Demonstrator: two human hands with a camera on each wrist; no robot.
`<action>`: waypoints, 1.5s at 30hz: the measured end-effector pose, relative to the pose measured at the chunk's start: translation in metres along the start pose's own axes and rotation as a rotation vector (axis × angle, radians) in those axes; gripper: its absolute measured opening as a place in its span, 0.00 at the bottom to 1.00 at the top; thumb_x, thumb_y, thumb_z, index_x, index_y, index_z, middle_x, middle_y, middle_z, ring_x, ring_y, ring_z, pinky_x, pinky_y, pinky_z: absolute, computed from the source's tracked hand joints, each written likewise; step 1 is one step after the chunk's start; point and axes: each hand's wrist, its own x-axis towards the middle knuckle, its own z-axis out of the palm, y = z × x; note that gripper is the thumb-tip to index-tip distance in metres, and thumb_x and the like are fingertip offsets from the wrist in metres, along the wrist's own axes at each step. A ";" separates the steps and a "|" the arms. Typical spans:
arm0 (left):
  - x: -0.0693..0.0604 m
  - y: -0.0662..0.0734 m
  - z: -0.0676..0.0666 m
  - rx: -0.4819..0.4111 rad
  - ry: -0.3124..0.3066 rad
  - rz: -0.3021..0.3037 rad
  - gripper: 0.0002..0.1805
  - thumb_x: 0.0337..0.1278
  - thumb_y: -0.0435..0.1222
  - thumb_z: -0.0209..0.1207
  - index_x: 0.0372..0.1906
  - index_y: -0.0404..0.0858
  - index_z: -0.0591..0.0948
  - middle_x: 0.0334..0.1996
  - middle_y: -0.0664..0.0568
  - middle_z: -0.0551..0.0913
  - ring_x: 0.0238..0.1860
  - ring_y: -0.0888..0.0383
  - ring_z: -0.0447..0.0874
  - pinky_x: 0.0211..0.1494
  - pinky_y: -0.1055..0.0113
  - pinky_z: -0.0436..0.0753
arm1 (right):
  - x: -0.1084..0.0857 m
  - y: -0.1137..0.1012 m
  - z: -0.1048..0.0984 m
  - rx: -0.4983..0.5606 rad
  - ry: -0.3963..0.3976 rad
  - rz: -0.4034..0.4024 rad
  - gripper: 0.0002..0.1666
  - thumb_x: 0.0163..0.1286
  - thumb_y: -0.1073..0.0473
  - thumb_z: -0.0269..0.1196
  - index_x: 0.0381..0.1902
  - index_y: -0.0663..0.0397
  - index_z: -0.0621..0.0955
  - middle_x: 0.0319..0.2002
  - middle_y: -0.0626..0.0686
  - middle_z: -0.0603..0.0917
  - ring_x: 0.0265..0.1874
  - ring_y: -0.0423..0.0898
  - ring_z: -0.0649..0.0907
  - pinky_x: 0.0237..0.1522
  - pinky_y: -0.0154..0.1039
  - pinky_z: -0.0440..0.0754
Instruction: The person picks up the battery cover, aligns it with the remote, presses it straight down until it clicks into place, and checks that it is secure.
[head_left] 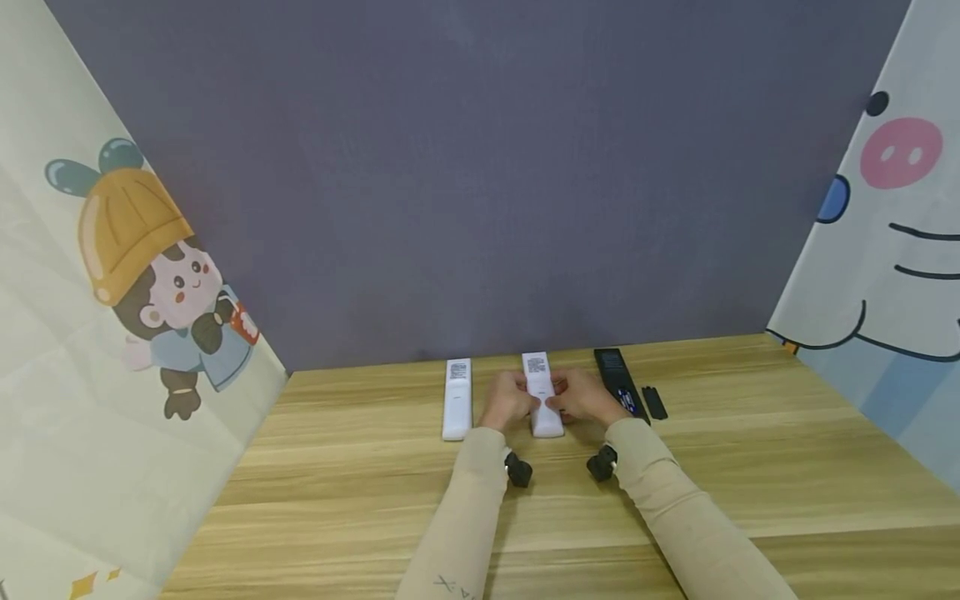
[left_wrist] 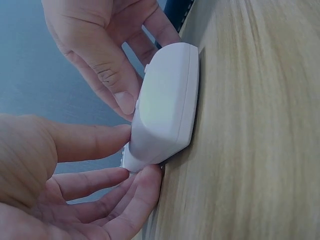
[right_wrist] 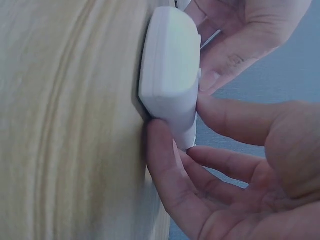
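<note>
A white remote control (head_left: 537, 383) lies back side up on the wooden table, its printed label at the far end. From the left side my left hand (head_left: 507, 400) grips it, thumb on the back and fingers along the edge. My right hand (head_left: 581, 397) holds the opposite side the same way, both thumbs close together. Seen from the left wrist, the near end of the remote (left_wrist: 167, 95) stays low against the tabletop. The right wrist view shows that rounded end (right_wrist: 172, 55) too, with fingertips at its lower edge.
A second white remote (head_left: 457, 408) lies to the left. Right of my hands is a black remote (head_left: 613, 371) with its battery compartment uncovered and blue batteries (head_left: 626, 400) showing. Beside it lies a small black cover (head_left: 654, 403). A grey panel (head_left: 480, 183) stands behind the table.
</note>
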 end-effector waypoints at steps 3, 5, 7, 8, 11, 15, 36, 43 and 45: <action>0.000 0.000 -0.001 0.014 -0.003 -0.003 0.08 0.44 0.24 0.70 0.29 0.32 0.81 0.22 0.56 0.75 0.26 0.61 0.71 0.28 0.74 0.70 | 0.000 -0.001 0.000 -0.004 -0.001 0.002 0.29 0.69 0.69 0.65 0.67 0.67 0.75 0.50 0.65 0.82 0.38 0.49 0.84 0.34 0.40 0.88; 0.000 0.000 -0.001 0.023 -0.001 -0.002 0.08 0.44 0.24 0.70 0.32 0.31 0.83 0.24 0.55 0.76 0.28 0.61 0.72 0.29 0.73 0.71 | -0.001 -0.001 -0.001 -0.010 -0.002 0.002 0.29 0.70 0.69 0.65 0.67 0.67 0.74 0.50 0.65 0.82 0.39 0.49 0.84 0.34 0.40 0.88; 0.000 0.001 -0.002 0.029 -0.001 -0.004 0.12 0.45 0.25 0.71 0.38 0.30 0.85 0.28 0.53 0.80 0.31 0.60 0.74 0.32 0.73 0.73 | -0.001 -0.002 0.000 -0.007 -0.004 0.005 0.29 0.70 0.69 0.65 0.68 0.68 0.74 0.51 0.66 0.81 0.40 0.50 0.84 0.34 0.40 0.88; -0.001 0.001 -0.002 0.031 -0.001 -0.007 0.14 0.46 0.25 0.71 0.41 0.30 0.86 0.30 0.51 0.82 0.33 0.59 0.76 0.34 0.72 0.75 | -0.001 -0.002 0.000 -0.007 -0.003 0.009 0.29 0.70 0.69 0.65 0.68 0.68 0.74 0.52 0.66 0.81 0.40 0.50 0.84 0.34 0.40 0.88; -0.002 0.001 -0.002 0.035 -0.005 -0.019 0.18 0.47 0.26 0.71 0.48 0.30 0.86 0.38 0.46 0.86 0.37 0.57 0.80 0.39 0.69 0.80 | -0.001 -0.002 0.000 -0.007 -0.009 0.019 0.29 0.71 0.69 0.64 0.68 0.69 0.73 0.53 0.66 0.81 0.42 0.51 0.84 0.34 0.40 0.88; -0.002 0.002 -0.002 0.038 -0.005 -0.031 0.23 0.49 0.26 0.71 0.54 0.29 0.84 0.46 0.42 0.88 0.44 0.55 0.84 0.48 0.65 0.84 | -0.001 -0.003 0.001 -0.011 -0.014 0.030 0.30 0.71 0.68 0.63 0.69 0.69 0.72 0.54 0.66 0.80 0.44 0.52 0.84 0.34 0.40 0.88; -0.002 -0.001 -0.001 -0.003 -0.007 -0.011 0.26 0.48 0.25 0.70 0.57 0.30 0.83 0.44 0.41 0.89 0.42 0.55 0.86 0.46 0.66 0.85 | 0.001 -0.003 0.003 -0.032 -0.004 0.046 0.31 0.71 0.68 0.64 0.69 0.69 0.71 0.53 0.64 0.81 0.43 0.50 0.85 0.32 0.39 0.88; -0.001 -0.001 0.000 -0.001 -0.003 -0.018 0.24 0.48 0.25 0.70 0.55 0.32 0.85 0.44 0.42 0.89 0.41 0.56 0.85 0.45 0.66 0.85 | 0.001 -0.001 0.003 -0.035 -0.005 0.041 0.31 0.71 0.67 0.64 0.70 0.68 0.71 0.54 0.64 0.81 0.44 0.50 0.84 0.33 0.39 0.88; -0.001 -0.001 0.000 0.005 -0.001 -0.015 0.24 0.47 0.25 0.70 0.55 0.32 0.85 0.44 0.42 0.89 0.42 0.55 0.86 0.46 0.66 0.85 | 0.001 -0.001 0.002 -0.037 -0.008 0.037 0.31 0.71 0.67 0.64 0.70 0.68 0.71 0.54 0.64 0.81 0.45 0.50 0.84 0.33 0.39 0.88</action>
